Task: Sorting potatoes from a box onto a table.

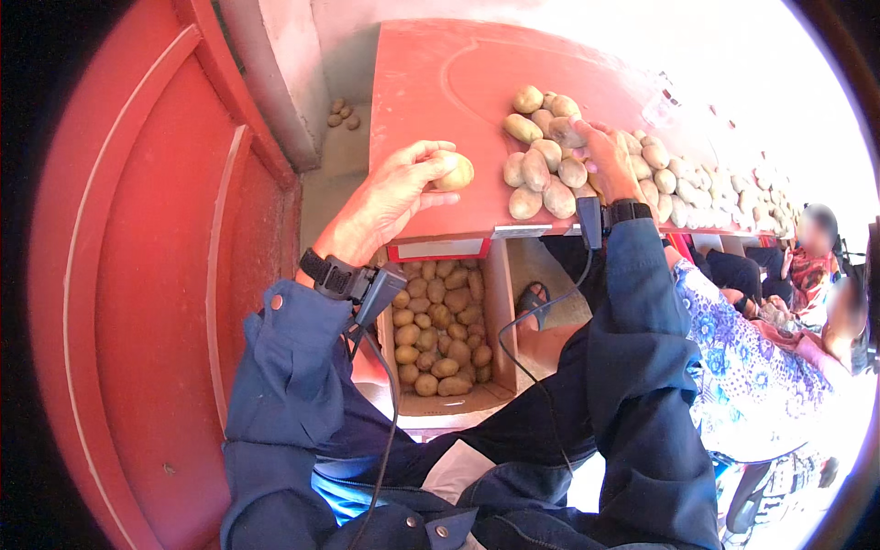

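Observation:
My left hand [405, 189] grips a potato [454, 172] over the near left part of the red table [426, 96]. At the pile of potatoes [536, 170] on the tabletop, my right hand [605, 155] has its thumb and fingers around another potato [566, 132]. More potatoes [687, 185] stretch along the table to the right of that hand. Below the table edge, between my legs, a cardboard box [507, 330] holds many potatoes [440, 323]. Both wrists wear black straps with small cabled devices.
A red door [151, 275] stands close on the left. Several potatoes [344, 113] lie on the floor by the wall. Other people sit along the table at the right, the nearest in a blue flowered garment [735, 364]. Cables hang from my wrists across my lap.

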Demonstrator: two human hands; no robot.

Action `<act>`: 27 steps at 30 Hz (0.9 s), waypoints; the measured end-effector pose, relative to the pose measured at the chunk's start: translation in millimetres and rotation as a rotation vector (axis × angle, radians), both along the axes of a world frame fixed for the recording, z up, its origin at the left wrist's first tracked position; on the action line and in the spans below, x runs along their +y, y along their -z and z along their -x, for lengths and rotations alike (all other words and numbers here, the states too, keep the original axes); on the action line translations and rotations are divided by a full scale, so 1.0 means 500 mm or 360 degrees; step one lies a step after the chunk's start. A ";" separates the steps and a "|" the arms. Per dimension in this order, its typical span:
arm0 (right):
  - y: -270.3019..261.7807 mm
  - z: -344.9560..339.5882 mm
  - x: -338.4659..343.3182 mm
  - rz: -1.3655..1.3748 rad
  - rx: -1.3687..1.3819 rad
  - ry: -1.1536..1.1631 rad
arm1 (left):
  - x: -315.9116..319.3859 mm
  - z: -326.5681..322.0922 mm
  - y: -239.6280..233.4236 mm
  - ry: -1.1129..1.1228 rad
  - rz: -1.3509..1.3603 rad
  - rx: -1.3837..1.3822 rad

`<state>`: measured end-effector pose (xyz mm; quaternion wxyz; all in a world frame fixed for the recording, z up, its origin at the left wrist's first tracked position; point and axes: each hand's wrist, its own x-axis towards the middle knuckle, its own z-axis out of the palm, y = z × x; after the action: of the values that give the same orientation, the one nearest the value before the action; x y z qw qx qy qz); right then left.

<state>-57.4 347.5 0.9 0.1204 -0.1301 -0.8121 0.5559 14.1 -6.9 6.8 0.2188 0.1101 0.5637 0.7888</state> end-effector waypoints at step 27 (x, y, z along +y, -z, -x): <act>0.004 0.026 -0.018 -0.0880 0.0109 0.0075 | 0.010 0.029 0.010 -0.0102 -0.0043 -0.0042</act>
<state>-70.5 338.4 -1.2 0.1916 -0.0922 -0.9252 0.3143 -0.6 -2.1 1.9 0.1993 0.0846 0.5534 0.8043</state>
